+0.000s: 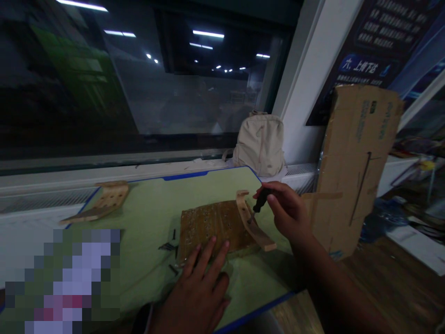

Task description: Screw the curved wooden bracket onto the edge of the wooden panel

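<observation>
A brown wooden board (208, 222), its top pitted with holes, lies on the green table (149, 199). My left hand (201, 283) rests on its near edge with the fingers spread. Along the board's right side runs a curved wooden piece (259, 234) with holes in it. My right hand (287, 206) grips a screwdriver (261, 200) by its black handle, the tip pointing down at the curved piece. Whether the tip sits in a screw is too small to tell. Several dark screws (167, 247) lie just left of the board.
Another curved wooden piece (109, 199) with holes lies at the table's far left corner. A beige backpack (260, 144) stands behind the table by the window. To the right leans a tall cardboard sheet (358, 171). The lower left is pixelated.
</observation>
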Tool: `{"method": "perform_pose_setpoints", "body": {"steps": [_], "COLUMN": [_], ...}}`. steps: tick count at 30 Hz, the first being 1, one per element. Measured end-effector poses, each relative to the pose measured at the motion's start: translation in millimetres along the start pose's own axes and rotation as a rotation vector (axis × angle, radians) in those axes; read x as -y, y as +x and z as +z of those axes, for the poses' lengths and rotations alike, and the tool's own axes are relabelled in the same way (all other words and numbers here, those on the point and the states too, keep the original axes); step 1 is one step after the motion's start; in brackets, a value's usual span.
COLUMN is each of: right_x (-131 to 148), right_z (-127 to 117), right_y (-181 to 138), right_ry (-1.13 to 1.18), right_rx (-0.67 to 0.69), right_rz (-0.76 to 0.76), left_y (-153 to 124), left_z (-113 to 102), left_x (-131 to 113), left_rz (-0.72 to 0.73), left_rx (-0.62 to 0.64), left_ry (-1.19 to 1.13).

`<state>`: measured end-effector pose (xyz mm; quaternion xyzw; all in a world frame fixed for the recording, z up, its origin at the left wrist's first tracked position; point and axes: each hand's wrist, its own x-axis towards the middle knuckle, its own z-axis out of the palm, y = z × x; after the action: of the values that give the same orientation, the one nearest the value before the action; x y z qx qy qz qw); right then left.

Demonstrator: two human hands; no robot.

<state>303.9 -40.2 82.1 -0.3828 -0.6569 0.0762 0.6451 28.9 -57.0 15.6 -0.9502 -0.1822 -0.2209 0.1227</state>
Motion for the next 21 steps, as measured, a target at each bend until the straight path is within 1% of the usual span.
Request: {"method": "perform_pose_setpoints", "body": {"steps": [3,5,7,9,12,13,15,18,19,21], "right_x": [-5,-5,-2,2,5,5,2,-5,-6,-5], "right_z": [-2,-4,-5,-4,1,3,4,0,-2,-5], "right_y": [0,1,2,2,-1,-2,-3,-4,-3,-2], "right_ry": [-0.098,-0.147,-0.144,-0.093,0.021,0.048,0.061,-0.049,-0.101,-0.169], "right_rx": [-0.081,-0.078,-0.053,0.001,0.066,0.062,0.011,-0.082,-0.084,-0.031], "right_rz": [-0.035,-0.092,-0.126,-0.108,-0.018,0.005,0.024,-0.016,-0.039,-0.093], "left_y": [0,0,0,0,-1,-1,-1,-1,-1,-1], "left_z": [1,2,1,0,0,0,1,2,3,3], "left_x": [0,1,2,2,1,0,-1,-1,-1,0], "left_rz": [-0.006,-0.009,-0.01,-0.009,-0.012,-0.016,-0.021,-0.015,-0.01,-0.004], "left_rx": [-0.01,-0.015,-0.011,-0.012,-0.003,0.004,0.016,0.007,0.001,0.005], "left_ry": [-0.006,-0.003,0.009,0.015,0.01,0.008,0.007,0.006,0.008,0.025]}}
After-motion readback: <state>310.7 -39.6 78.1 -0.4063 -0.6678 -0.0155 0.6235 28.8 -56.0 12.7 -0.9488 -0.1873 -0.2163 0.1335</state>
